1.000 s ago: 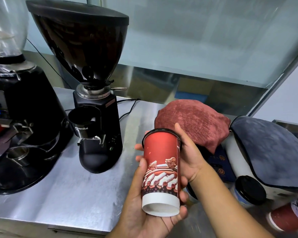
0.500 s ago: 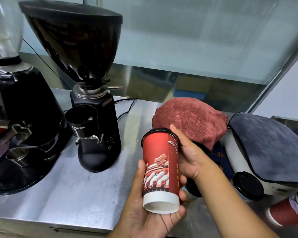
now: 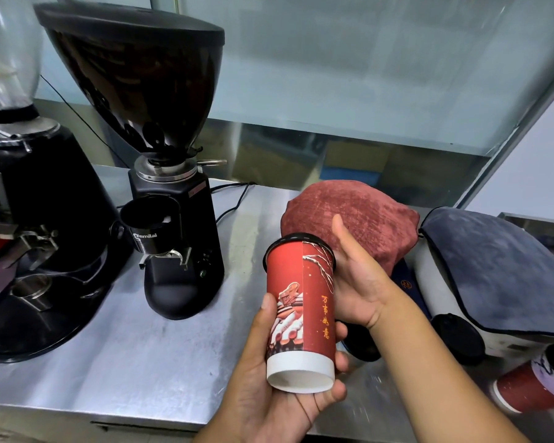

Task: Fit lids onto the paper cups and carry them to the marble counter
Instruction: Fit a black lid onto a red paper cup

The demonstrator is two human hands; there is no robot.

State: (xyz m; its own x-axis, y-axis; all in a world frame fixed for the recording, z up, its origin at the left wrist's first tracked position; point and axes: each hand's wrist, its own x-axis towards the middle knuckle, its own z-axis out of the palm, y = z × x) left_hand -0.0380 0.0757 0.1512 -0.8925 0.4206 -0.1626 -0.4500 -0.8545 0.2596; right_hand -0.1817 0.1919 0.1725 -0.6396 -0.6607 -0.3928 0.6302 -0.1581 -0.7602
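Note:
A tall red paper cup [image 3: 301, 302] with a white base and a black lid [image 3: 282, 243] on its rim is tilted away from me above the steel counter [image 3: 135, 366]. My left hand [image 3: 269, 388] grips its lower half, thumb on the front, fingers curled under the base. My right hand [image 3: 357, 282] lies against the cup's right side at the lid, thumb raised, fingers hidden behind the cup. A lidded red cup [image 3: 531, 382] lies on its side at the lower right. Two more black lids [image 3: 458, 338] show beside my right forearm.
Two black coffee grinders [image 3: 173, 219] stand on the left of the counter, with cables behind. A red cloth [image 3: 355, 215] and a dark blue cloth [image 3: 499, 270] cover rounded things at the right. A glass partition rises behind the counter.
The cup has turned in my hands, bringing its seam and gold writing to the front. My right thumb has lifted off the lid's rim. The cup stays at the same place.

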